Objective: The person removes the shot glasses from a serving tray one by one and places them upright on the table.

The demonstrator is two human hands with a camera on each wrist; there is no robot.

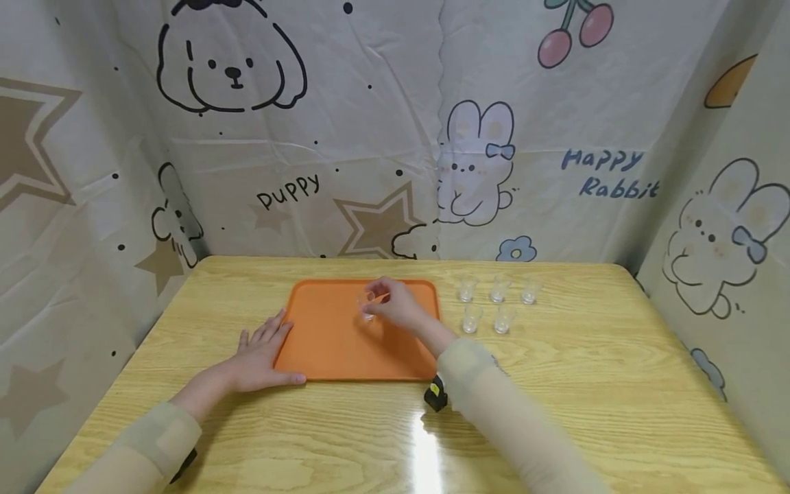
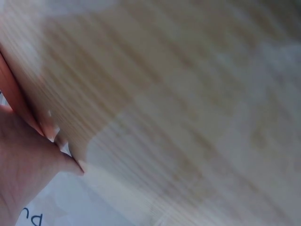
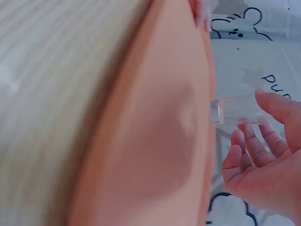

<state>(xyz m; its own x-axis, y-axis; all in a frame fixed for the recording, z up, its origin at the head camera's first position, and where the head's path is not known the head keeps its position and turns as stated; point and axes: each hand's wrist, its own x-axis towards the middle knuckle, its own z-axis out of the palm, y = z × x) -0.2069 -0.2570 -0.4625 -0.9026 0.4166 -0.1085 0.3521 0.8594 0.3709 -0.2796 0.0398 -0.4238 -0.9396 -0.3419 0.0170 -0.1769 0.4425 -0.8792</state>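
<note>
Over the orange tray (image 1: 333, 346), my right hand (image 1: 398, 305) pinches a small clear shot glass (image 3: 237, 109) near its rim between thumb and fingers. The glass stands upright, its thick base close to the tray surface in the right wrist view. At the tray's left edge rests my left hand (image 1: 256, 360), fingers spread and straight, the thumb lying along the near left corner. In the left wrist view only part of that hand (image 2: 28, 169) shows, beside the tray's rim (image 2: 19, 101).
Right of the tray stand several more clear shot glasses (image 1: 497, 291) in two rows, three behind and two in front. All of it is on a wood-grain table (image 1: 586, 398). A printed cloth (image 1: 370, 130) hangs along the back and both sides.
</note>
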